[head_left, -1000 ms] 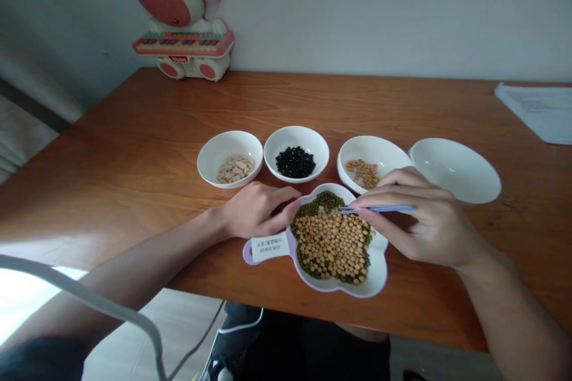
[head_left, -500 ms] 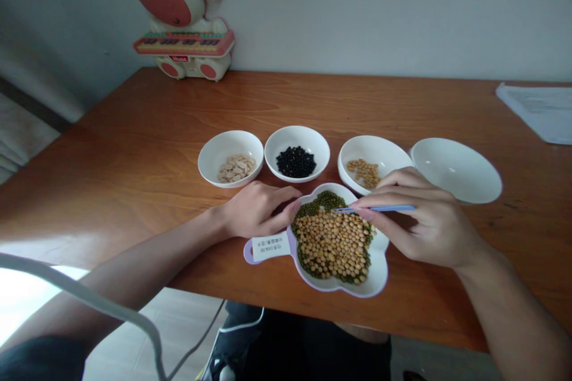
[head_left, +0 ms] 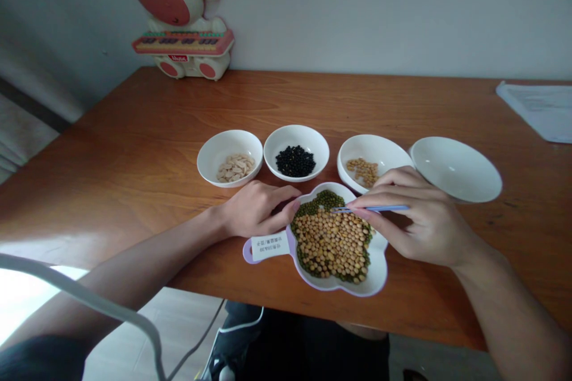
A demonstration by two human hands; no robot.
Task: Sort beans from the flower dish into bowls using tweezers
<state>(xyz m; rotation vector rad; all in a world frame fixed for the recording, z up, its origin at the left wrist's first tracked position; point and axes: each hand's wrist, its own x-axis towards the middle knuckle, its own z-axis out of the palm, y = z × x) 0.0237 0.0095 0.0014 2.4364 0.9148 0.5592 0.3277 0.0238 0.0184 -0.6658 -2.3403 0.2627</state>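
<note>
A white cloud-shaped dish (head_left: pixel 379 262) with a lilac rim and a labelled handle lies near the table's front edge. Yellow soybeans (head_left: pixel 330 244) cover most of it, with green mung beans (head_left: pixel 328 198) at its far end and along the sides. My left hand (head_left: pixel 259 208) pinches the dish's left rim between thumb and fingers. In my right hand (head_left: pixel 415 214) are slim blue tweezers (head_left: pixel 384 208), gripped by the fingertips. Their tips point left, low over the beans at the far part of the dish; whether a bean is between them I cannot tell.
Behind the dish stand white bowls: one with pale flat seeds (head_left: pixel 236 168), one with black beans (head_left: pixel 295 161), one with some soybeans (head_left: pixel 364 171), and a tilted bowl (head_left: pixel 456 169) on the right. Farther back are a cow toy piano (head_left: pixel 183 44) and paper (head_left: pixel 540 110).
The tweezers and the fingertips of my right hand have shifted very slightly left over the dish. My left hand stays on the rim.
</note>
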